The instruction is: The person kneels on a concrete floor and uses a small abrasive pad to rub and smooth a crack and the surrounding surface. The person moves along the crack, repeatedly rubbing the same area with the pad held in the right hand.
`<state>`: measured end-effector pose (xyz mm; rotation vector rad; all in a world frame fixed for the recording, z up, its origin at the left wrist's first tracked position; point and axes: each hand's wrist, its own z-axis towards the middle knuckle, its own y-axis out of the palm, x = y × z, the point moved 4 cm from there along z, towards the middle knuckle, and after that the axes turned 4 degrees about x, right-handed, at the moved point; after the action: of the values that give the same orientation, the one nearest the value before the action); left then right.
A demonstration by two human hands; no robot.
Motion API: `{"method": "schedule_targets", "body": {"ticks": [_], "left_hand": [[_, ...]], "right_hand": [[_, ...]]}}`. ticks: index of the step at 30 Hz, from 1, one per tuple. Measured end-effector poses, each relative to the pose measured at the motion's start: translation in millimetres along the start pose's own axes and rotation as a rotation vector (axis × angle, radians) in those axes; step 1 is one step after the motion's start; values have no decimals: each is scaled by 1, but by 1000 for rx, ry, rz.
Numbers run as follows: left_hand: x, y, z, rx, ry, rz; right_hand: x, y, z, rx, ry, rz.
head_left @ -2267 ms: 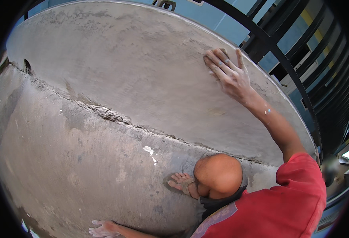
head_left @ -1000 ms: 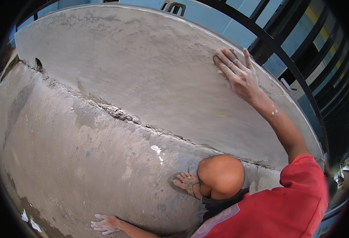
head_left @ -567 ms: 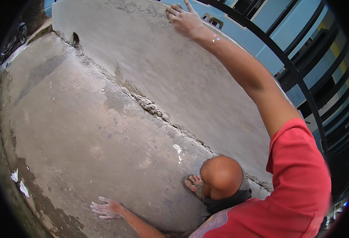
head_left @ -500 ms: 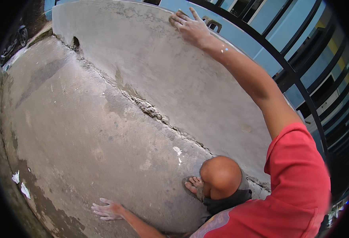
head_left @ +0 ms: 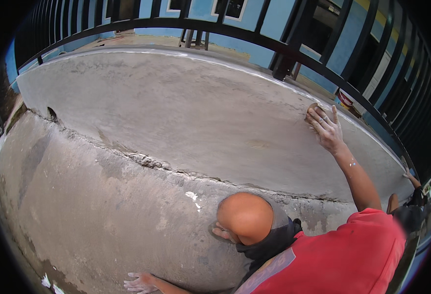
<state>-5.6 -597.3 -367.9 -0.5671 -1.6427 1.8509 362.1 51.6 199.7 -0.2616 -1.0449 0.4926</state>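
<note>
My right hand (head_left: 326,131), dusted white, presses a small brownish pad (head_left: 313,106) against the upper part of a grey plastered wall (head_left: 196,115). Whether the pad is a sponge or folded sandpaper I cannot make out. The fingers lie over it, with one finger raised. Down at the lower edge, my left hand (head_left: 141,282) is spread out with nothing in it, palm down at the concrete ground (head_left: 112,215). White dust covers its fingers too.
Black railings (head_left: 269,43) run above the wall. A cracked joint (head_left: 147,160) follows its foot. My bent knee (head_left: 247,215) is close to the wall. Another person's hand (head_left: 409,175) touches the wall at the far right. A small bucket (head_left: 344,99) stands behind the railings.
My view has turned right, bringing more railing and another person into sight. My right hand has moved right along the wall with the pad. My left hand stays low and spread.
</note>
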Motion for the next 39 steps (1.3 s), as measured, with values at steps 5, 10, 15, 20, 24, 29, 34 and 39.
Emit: {"method": "schedule_targets", "body": {"ticks": [5, 10, 15, 20, 24, 29, 34, 39], "left_hand": [[17, -2, 0, 75, 85, -93], [34, 13, -16, 89, 236, -233], [48, 11, -27, 126, 335, -360], [54, 13, -35, 131, 339, -404], [51, 16, -31, 156, 339, -432], [40, 19, -14, 173, 328, -460], [20, 38, 1, 182, 256, -479], [19, 44, 20, 221, 242, -534]], "right_hand": [[72, -14, -167, -108, 370, -142], [108, -18, -301, 208, 1427, -213], [99, -9, -297, 435, 1720, -13], [78, 28, -196, 511, 1667, -8], [-18, 39, -89, 464, 1174, 80], [-95, 43, 54, 301, 537, 155], [18, 16, -72, 151, 319, -123], [1, 19, -30, 196, 223, 54]]}}
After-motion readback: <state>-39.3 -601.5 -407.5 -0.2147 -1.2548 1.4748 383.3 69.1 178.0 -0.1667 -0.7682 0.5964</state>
